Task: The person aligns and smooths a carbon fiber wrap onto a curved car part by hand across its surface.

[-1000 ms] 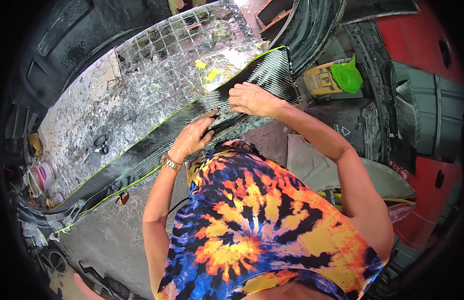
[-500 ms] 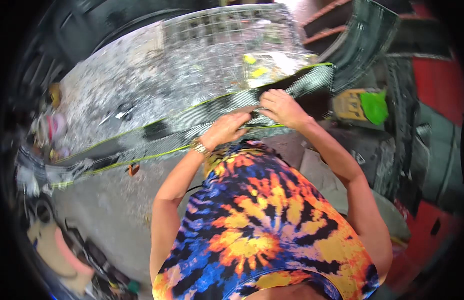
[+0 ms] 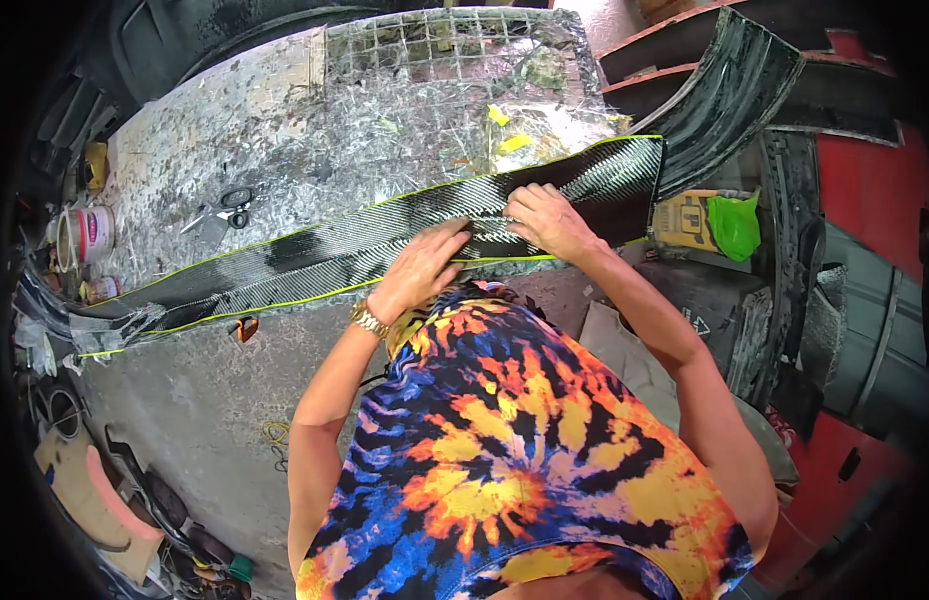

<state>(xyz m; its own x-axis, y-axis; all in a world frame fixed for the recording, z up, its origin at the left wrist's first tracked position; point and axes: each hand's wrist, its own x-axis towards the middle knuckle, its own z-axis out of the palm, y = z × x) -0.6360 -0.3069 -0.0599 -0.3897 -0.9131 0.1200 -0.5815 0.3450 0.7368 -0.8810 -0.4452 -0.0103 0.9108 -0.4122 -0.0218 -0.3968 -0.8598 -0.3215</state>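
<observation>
A long strip of black carbon-fibre cloth [image 3: 616, 185] with yellow-green edges lies along the front of the worn, resin-spattered bench [image 3: 164, 160]. My left hand [image 3: 422, 268], with a gold watch at the wrist, rests on the strip at its middle, fingers extended and apart. Just right of it my right hand [image 3: 552, 222] presses bent, separated fingertips onto the cloth. Whether either grips the cloth underneath is hard to tell. Black scissors [image 3: 232, 210] lie behind the strip.
Pots [image 3: 89, 235] stand at the bench's left end. A curved black moulded piece [image 3: 734, 90] rises behind the strip's right end, near a yellow box [image 3: 684, 220] with a green bag [image 3: 734, 225]. Red panels [image 3: 864, 190] are at right; assorted parts [image 3: 94, 490] lie lower left.
My view has shifted, so the strip appears flatter and further right. My hands have stayed at its middle; my right fingers look a little more spread than a second ago.
</observation>
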